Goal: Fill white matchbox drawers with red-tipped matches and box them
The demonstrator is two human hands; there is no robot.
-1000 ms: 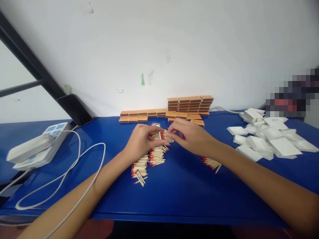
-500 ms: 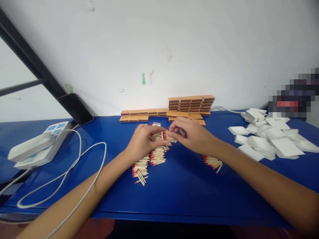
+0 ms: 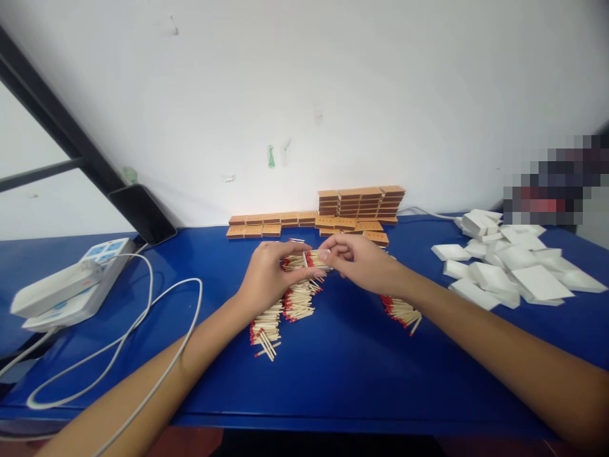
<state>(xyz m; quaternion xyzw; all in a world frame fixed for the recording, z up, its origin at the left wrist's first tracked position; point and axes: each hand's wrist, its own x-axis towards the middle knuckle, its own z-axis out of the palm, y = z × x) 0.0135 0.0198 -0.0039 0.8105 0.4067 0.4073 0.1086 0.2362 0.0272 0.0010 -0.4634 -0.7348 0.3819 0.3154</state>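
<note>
A small white matchbox tray [image 3: 316,259] full of red-tipped matches is held between both hands above the blue table. My left hand [image 3: 266,273] grips its left end, thumb below and fingers above. My right hand [image 3: 359,259] closes on its right side, thumb and curled fingers at the edge. Beneath and beside my left hand lie heaps of loose matches [image 3: 299,301], partly hidden by the hand. A smaller pile of matches [image 3: 401,311] lies under my right forearm.
Orange-brown matchboxes [image 3: 361,202] stand stacked along the wall, with a lower row [image 3: 271,221] to the left. White empty trays [image 3: 504,260] are heaped at right. At left are a power strip [image 3: 85,285], white cable [image 3: 200,304] and a dark phone [image 3: 143,212].
Fingers of my right hand have shifted slightly over the tray's right side. The whole view has moved a little; both hands still hold the tray.
</note>
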